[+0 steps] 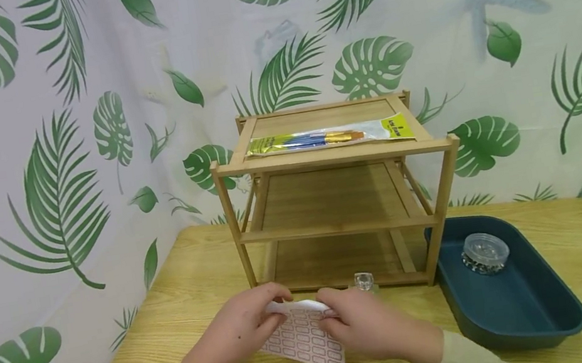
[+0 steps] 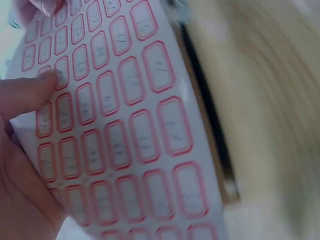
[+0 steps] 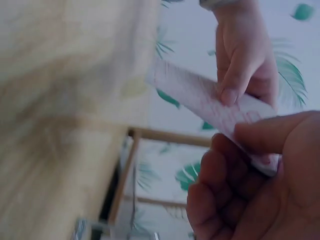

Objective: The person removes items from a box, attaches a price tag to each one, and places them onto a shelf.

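Note:
Both hands hold a white sheet of red-bordered label stickers (image 1: 304,339) above the table, in front of the wooden rack. My left hand (image 1: 245,323) pinches its upper left part, the thumb lying on the printed face in the left wrist view. At the upper right, my right hand (image 1: 356,322) pinches the edge between thumb and curled fingers. The sheet's top edge bends over between the hands. Faint handwritten-looking marks fill the labels (image 2: 142,135). Just beyond the right hand stands a small clear glass-like object (image 1: 364,281), partly hidden.
A three-tier wooden rack (image 1: 344,231) stands behind the hands, with a packet of paintbrushes (image 1: 330,137) on top. To the right sits a dark teal tray (image 1: 517,310) with a round clear-lidded container (image 1: 485,252) inside. A leaf-patterned curtain (image 1: 68,179) lines the back and left.

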The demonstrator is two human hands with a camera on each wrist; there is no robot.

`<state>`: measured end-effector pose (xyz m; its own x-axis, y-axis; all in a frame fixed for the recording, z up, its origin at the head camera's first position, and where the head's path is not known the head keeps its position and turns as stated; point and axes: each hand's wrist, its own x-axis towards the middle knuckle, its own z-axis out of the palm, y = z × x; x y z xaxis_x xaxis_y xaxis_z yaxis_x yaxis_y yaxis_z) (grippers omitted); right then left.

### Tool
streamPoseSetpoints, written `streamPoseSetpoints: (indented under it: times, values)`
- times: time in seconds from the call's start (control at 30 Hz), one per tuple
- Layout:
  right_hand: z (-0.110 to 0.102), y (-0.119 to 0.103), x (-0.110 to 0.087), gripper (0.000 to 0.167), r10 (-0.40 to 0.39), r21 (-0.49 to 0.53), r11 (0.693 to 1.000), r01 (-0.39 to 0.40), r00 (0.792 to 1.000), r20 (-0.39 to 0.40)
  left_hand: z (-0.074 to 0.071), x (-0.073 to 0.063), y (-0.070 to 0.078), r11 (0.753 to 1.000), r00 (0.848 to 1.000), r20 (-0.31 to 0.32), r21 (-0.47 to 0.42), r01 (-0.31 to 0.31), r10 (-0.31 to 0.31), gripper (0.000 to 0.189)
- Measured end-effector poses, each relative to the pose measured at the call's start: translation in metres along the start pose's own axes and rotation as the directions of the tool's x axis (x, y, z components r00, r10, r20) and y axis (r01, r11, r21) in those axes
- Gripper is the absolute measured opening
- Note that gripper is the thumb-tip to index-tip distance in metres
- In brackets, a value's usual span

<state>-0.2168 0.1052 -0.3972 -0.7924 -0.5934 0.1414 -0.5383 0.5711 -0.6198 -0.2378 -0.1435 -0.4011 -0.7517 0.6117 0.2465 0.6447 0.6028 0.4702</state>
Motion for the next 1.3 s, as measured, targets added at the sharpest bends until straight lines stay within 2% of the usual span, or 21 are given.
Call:
streamPoseSetpoints:
  times: [0.07, 0.17, 0.27, 0.33, 0.43, 0.5, 0.6, 0.7, 0.77, 0.87, 0.97, 1.13, 1.23, 1.3]
  values:
    - [-0.013, 0.006, -0.010, 0.006, 0.003, 0.058, 0.998, -0.004, 1.000, 0.016, 0.001, 0.009, 0.012, 0.995, 1.000, 0.012, -0.097, -0.002, 0.003, 0.028]
    - [-0.030, 0.016, -0.025, 0.015, 0.011, 0.110, 0.994, -0.015, 0.999, 0.037, 0.003, 0.021, 0.028, 0.968, 1.000, 0.020, -0.251, 0.001, 0.004, 0.032]
    - [-0.045, 0.026, -0.037, 0.021, 0.020, 0.154, 0.988, -0.029, 0.998, 0.063, 0.008, 0.032, 0.042, 0.940, 1.000, 0.019, -0.341, -0.003, 0.010, 0.032]
    - [-0.053, 0.032, -0.044, 0.022, 0.035, 0.171, 0.984, -0.049, 0.996, 0.081, 0.012, 0.040, 0.050, 0.929, 1.000, 0.023, -0.369, -0.004, 0.013, 0.030]
    - [-0.062, 0.041, -0.053, 0.023, 0.072, 0.142, 0.987, -0.080, 0.995, 0.067, 0.020, 0.052, 0.061, 0.921, 0.999, 0.028, -0.389, -0.011, 0.024, 0.028]
    - [-0.067, 0.044, -0.057, 0.026, 0.111, 0.097, 0.989, -0.113, 0.993, 0.024, 0.024, 0.059, 0.067, 0.919, 0.999, 0.026, -0.394, -0.014, 0.026, 0.027]
    - [-0.070, 0.044, -0.063, 0.036, 0.147, 0.001, 0.989, -0.148, 0.984, -0.099, 0.029, 0.067, 0.074, 0.918, 1.000, 0.019, -0.397, -0.001, 0.009, 0.026]
    - [-0.069, 0.040, -0.065, 0.046, 0.092, -0.103, 0.988, -0.117, 0.970, -0.224, 0.033, 0.070, 0.079, 0.909, 0.999, 0.024, -0.416, 0.035, -0.028, 0.026]
    - [-0.068, 0.038, -0.066, 0.046, -0.006, -0.176, 0.983, -0.045, 0.959, -0.282, 0.036, 0.070, 0.080, 0.899, 0.999, 0.032, -0.435, 0.052, -0.043, 0.026]
    - [-0.063, 0.036, -0.066, 0.045, -0.160, -0.238, 0.967, 0.086, 0.937, -0.310, 0.038, 0.067, 0.080, 0.875, 0.998, 0.048, -0.479, 0.065, -0.048, 0.028]
    - [-0.058, 0.034, -0.066, 0.048, -0.232, -0.228, 0.959, 0.166, 0.923, -0.306, 0.040, 0.065, 0.079, 0.825, 0.997, 0.070, -0.561, 0.069, -0.036, 0.029]
    - [-0.055, 0.033, -0.068, 0.052, -0.258, -0.192, 0.960, 0.205, 0.914, -0.314, 0.042, 0.066, 0.077, 0.705, 0.995, 0.098, -0.704, 0.085, -0.022, 0.031]
    - [-0.054, 0.036, -0.067, 0.053, -0.298, -0.208, 0.948, 0.240, 0.901, -0.315, 0.042, 0.067, 0.076, 0.651, 0.993, 0.112, -0.753, 0.102, -0.026, 0.030]
    - [-0.054, 0.038, -0.066, 0.052, -0.318, -0.211, 0.942, 0.261, 0.896, -0.310, 0.043, 0.067, 0.076, 0.625, 0.992, 0.124, -0.772, 0.117, -0.032, 0.031]
